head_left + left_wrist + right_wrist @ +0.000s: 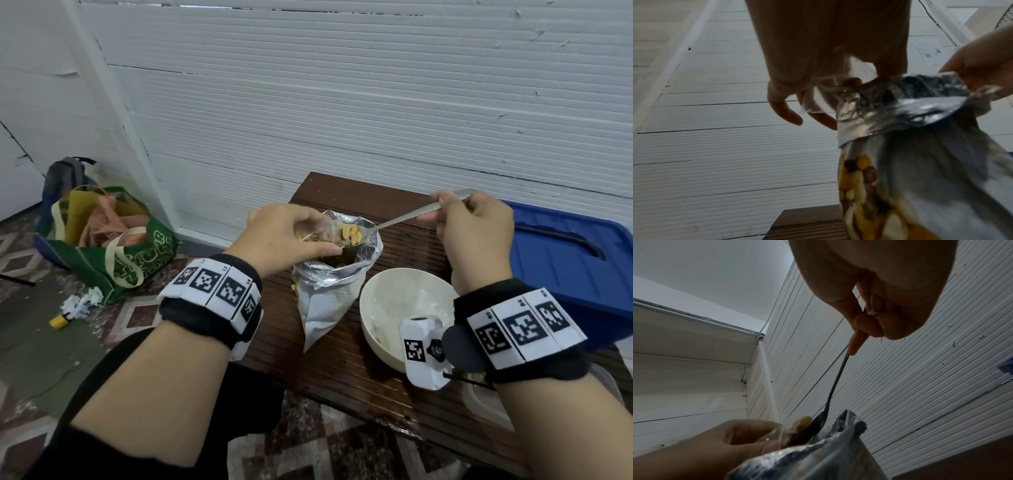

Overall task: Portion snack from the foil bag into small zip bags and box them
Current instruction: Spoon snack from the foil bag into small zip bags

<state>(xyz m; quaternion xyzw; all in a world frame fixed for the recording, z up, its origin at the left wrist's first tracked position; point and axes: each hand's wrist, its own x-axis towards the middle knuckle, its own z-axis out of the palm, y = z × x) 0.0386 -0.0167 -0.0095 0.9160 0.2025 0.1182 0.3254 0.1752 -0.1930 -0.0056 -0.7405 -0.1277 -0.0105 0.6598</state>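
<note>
The foil bag (334,284) stands upright on the wooden table (342,370), long axis vertical, open mouth up, just beside the white bowl (387,308) at its 3 o'clock. Over the mouth the left hand (284,236) pinches a small clear zip bag (322,231) between curled fingers and thumb, its opening turned toward 3 o'clock. The right hand (474,222) grips the handle of a metal spoon (404,219) with its fingers curled round it; the spoon runs from 2 o'clock down to 8 o'clock, its loaded end at the zip bag's opening. The left wrist view alone shows printed snack pieces on the foil bag's (910,162) outer face and the zip bag's (818,100) loose lower corner. The right wrist view shows the spoon (835,386) from beneath. On the floor at 9 o'clock sits a green tote bag (113,246); a blue tub (568,260) is at 3 o'clock.
</note>
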